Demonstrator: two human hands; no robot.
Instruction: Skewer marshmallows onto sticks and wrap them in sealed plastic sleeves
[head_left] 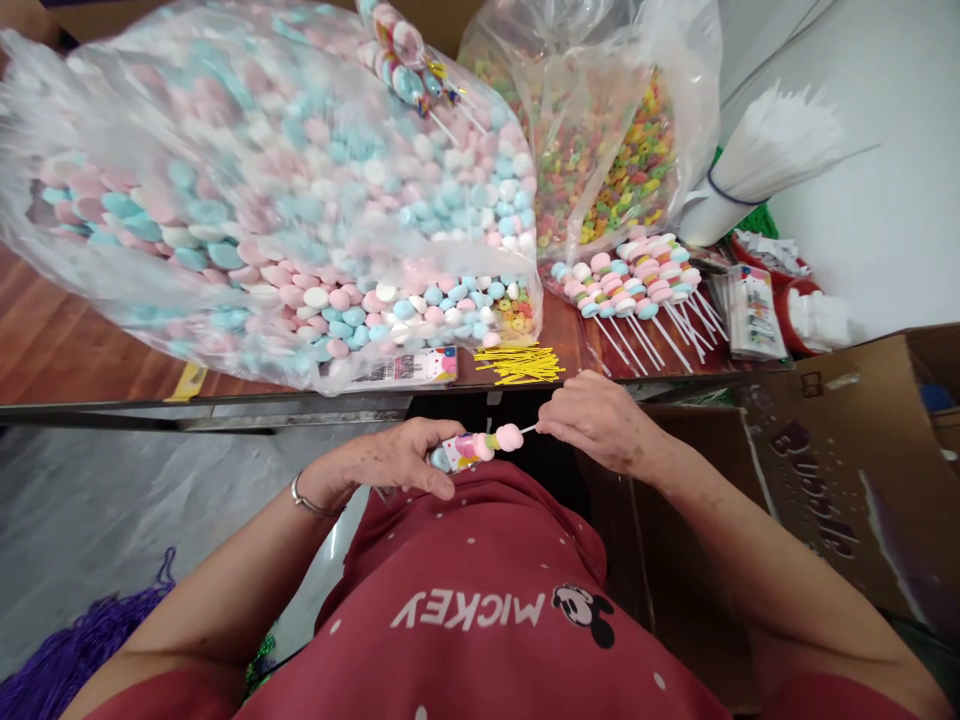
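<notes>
Broadly, a wooden worktop point(45, 355) spans the view ahead of the person, bearing a large clear bag of pastel candies point(300, 180) and, to its right, a bag of coloured candy rings point(615, 150). In front of the latter lies a cluster of candy skewers point(630, 280), their sticks pointing toward the person and to the right.

Both hands work in the air before the worktop's near edge, over the lap. The right hand point(600, 420) pinches the bare end of a stick between thumb and fingers; the left hand point(397, 455) curls at the opposite, candy-bearing end, its thumb standing off, so that the firmness of its hold cannot be told.

Between them lies a single candy skewer point(510, 437), its long axis running crosswise, left to right, the right end tilted slightly away from the body. Its candies lie nearer the left hand at one end and stop just short of the right. Just beyond it, at the worktop's edge, is a pile of yellow twist ties point(519, 364).

A printed sleeve point(461, 452), spotted in colour, covers the left portion, with blue showing at its end; pink candies, a thin green ring and the white stick point(529, 430) remain exposed.
</notes>
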